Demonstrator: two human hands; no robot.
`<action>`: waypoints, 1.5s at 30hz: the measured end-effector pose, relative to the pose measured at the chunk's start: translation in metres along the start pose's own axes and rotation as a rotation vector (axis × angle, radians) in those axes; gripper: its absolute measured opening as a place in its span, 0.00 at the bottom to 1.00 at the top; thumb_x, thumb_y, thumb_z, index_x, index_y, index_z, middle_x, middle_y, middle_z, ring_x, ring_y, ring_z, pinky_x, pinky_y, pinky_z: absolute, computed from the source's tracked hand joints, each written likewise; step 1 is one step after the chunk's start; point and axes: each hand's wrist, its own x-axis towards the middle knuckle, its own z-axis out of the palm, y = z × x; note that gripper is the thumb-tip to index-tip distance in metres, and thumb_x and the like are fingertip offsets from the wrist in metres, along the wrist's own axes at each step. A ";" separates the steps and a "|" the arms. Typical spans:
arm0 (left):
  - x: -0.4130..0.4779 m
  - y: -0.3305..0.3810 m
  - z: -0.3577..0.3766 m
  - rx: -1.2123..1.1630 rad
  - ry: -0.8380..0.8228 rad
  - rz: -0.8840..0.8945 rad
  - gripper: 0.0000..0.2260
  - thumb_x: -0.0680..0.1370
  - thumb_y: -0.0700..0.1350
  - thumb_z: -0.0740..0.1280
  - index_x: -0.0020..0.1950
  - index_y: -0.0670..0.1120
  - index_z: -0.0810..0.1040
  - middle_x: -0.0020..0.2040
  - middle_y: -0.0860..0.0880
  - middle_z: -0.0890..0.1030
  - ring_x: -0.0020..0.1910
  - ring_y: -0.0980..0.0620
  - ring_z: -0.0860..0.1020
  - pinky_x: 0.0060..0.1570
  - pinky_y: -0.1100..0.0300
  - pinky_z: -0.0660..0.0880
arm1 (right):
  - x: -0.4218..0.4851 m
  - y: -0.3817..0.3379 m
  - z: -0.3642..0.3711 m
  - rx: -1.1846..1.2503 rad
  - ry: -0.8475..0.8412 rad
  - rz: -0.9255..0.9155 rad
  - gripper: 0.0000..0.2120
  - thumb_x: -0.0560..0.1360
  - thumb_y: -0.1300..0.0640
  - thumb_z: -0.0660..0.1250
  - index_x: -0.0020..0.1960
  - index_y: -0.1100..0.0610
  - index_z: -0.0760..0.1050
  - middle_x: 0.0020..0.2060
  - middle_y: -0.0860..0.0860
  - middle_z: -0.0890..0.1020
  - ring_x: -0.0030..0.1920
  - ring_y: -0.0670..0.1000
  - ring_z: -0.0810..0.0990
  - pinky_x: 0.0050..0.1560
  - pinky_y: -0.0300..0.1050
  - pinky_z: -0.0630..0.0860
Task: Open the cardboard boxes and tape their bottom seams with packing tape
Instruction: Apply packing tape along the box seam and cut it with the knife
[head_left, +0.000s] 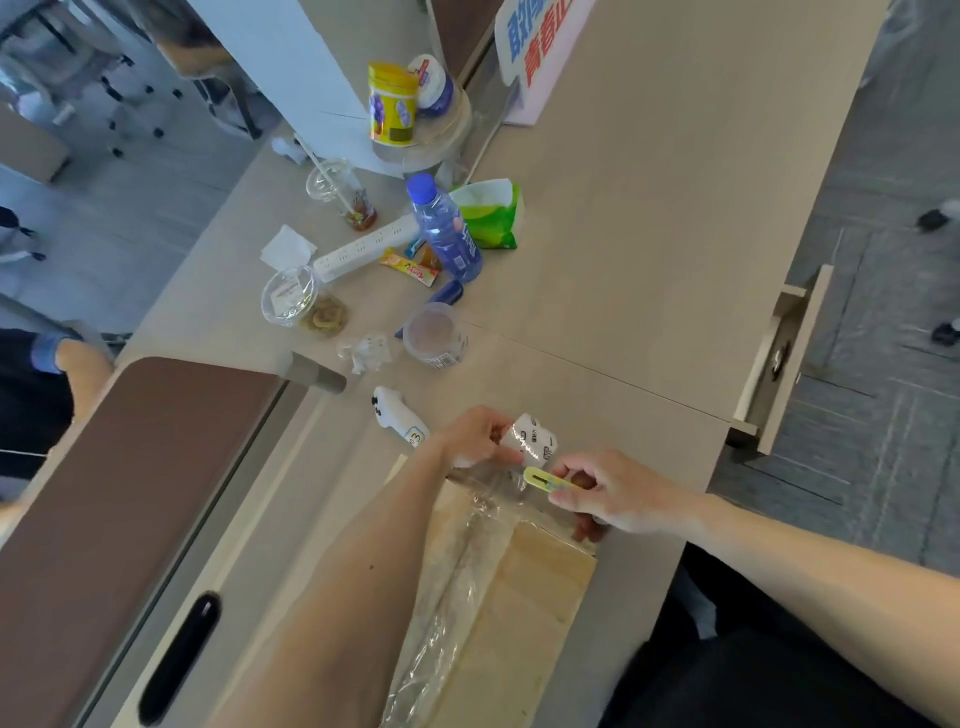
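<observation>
Looking down at a cardboard box (550, 577) lying flat on the desk (649, 208), right under both hands and running back toward the body. Got a wrinkly strip of clear packing tape (467, 561) stuck along its middle seam, reaching the far edge just below the fingers.

Gripping the tape roll (532, 439) with the left hand (475, 436), fingers curled round it, just above the box's far edge. Pinching a small yellow cutter (543, 479) with the right hand (618, 496), between thumb and forefinger, tip pointed at the roll and right next to the tape coming off it. Can't tell whether the blade actually meets the tape, too blurry there.

Just left of the left hand: a white controller (395, 418) lying on the desk. Farther out beyond both hands, a plastic cup (435, 335) with something brownish inside, plus a crumpled bit of clear wrap (366, 351) beside it. Way past that, a blue water bottle (447, 228), a green tissue pack (493, 215), a white power strip (363, 249) and a yellow canister (392, 104). Off to the right of the right hand, an open drawer (779, 358) sticking out from the desk edge.
</observation>
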 end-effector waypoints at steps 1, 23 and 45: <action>0.002 -0.003 0.000 -0.008 0.004 -0.006 0.20 0.72 0.39 0.77 0.26 0.53 0.72 0.23 0.58 0.67 0.25 0.61 0.63 0.30 0.64 0.61 | -0.001 -0.001 0.003 -0.024 0.025 -0.006 0.07 0.80 0.55 0.66 0.55 0.57 0.76 0.32 0.52 0.75 0.37 0.62 0.85 0.37 0.57 0.80; -0.004 -0.002 -0.004 -0.126 0.026 0.002 0.14 0.69 0.38 0.79 0.36 0.42 0.74 0.27 0.49 0.71 0.26 0.53 0.67 0.27 0.65 0.65 | 0.033 -0.018 0.046 -0.876 0.366 -0.206 0.18 0.78 0.55 0.60 0.31 0.55 0.62 0.23 0.50 0.65 0.28 0.59 0.69 0.28 0.49 0.62; 0.010 -0.009 -0.001 -0.124 0.100 0.049 0.10 0.70 0.43 0.79 0.39 0.43 0.79 0.35 0.43 0.85 0.33 0.49 0.81 0.44 0.50 0.78 | 0.020 0.019 0.025 -0.987 0.195 0.017 0.15 0.77 0.55 0.59 0.32 0.54 0.67 0.28 0.50 0.74 0.32 0.55 0.73 0.31 0.45 0.65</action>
